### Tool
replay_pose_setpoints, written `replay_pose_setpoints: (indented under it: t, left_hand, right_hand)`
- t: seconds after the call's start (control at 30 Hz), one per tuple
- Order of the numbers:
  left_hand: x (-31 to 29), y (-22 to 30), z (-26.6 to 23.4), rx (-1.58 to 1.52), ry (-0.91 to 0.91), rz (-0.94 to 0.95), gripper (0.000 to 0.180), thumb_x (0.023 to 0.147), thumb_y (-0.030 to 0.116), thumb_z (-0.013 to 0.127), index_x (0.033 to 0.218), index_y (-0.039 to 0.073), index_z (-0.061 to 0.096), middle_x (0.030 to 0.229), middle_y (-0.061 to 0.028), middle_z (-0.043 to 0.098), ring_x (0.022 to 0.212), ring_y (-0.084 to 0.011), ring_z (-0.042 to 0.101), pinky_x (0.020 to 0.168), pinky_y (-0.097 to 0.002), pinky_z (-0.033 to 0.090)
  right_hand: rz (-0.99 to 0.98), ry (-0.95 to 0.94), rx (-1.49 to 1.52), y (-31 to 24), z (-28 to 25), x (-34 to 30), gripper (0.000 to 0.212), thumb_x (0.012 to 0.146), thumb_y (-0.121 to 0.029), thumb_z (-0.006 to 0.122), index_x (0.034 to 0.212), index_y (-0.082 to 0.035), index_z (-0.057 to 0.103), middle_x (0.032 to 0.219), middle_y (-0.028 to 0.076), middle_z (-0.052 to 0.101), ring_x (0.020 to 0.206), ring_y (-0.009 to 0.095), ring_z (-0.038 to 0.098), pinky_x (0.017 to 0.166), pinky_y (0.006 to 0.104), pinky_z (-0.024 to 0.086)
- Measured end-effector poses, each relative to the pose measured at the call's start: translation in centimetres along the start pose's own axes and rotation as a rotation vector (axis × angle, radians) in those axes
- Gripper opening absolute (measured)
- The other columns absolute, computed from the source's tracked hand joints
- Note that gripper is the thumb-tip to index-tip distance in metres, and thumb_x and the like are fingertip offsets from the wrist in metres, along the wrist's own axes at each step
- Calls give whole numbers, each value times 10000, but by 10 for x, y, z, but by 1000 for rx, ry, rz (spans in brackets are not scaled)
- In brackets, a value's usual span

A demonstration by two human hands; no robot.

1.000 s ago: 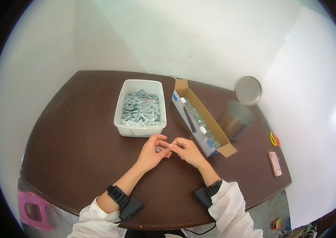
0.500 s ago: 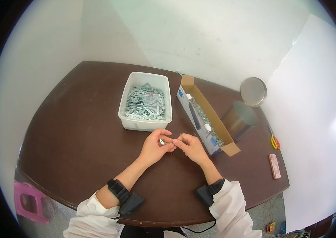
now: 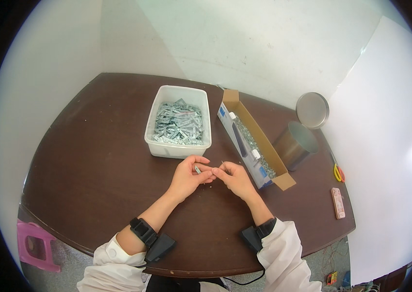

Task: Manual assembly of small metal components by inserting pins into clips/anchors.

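My left hand (image 3: 185, 179) is closed around a small flat metal strip (image 3: 197, 170), one end of which shows between thumb and fingers. Its fingertips meet those of my right hand (image 3: 237, 182) above the table. The right hand is pinched together, and something thin and tiny pokes up by its fingers, too small to name. Just beyond the hands stands a white plastic tub (image 3: 177, 151) holding a heap of similar metal strips (image 3: 179, 124). Beside it, to the right, a long open cardboard box (image 3: 286, 182) contains many small metal pieces (image 3: 251, 140).
Behind the box a metal can (image 3: 297, 147) stands near a round metal lid (image 3: 312, 110). Scissors (image 3: 339, 173) and a pink rectangular object (image 3: 338, 203) lie at the right edge of the brown table (image 3: 94, 175). A pink stool (image 3: 50, 248) is on the floor at left.
Both hands stay together in nearly the same place with small finger movements. The strip in my left hand has turned slightly.
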State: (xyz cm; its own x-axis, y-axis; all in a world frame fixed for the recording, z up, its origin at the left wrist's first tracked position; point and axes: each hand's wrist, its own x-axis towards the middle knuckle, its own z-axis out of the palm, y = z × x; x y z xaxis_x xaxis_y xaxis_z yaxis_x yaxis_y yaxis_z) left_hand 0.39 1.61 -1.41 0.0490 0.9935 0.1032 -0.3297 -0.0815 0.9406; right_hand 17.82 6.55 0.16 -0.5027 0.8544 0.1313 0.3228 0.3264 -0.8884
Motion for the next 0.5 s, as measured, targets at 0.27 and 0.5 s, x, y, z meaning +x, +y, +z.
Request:
replay_pose_setpoints:
  t: [0.27,0.5]
  left_hand:
    - [2,1,-3,-7,180,19,277,860,-40,588,1107,-65,465,941,-149,642,818,-187,667,702,-253,572]
    - [0,3,-5,170,214,91,268,856,-36,598,1089,-57,467,946,-147,645,829,-188,663,712,-257,569]
  right_hand:
    - [161,-95,344,4,0,-3,202,944,-208,536,1003,-40,632,718,-22,450,585,54,431,526,207,368]
    - [-101,-38,-114,-6,10,-11,368,857,-79,619,1222,-75,578,911,82,510,678,123,532,623,240,470]
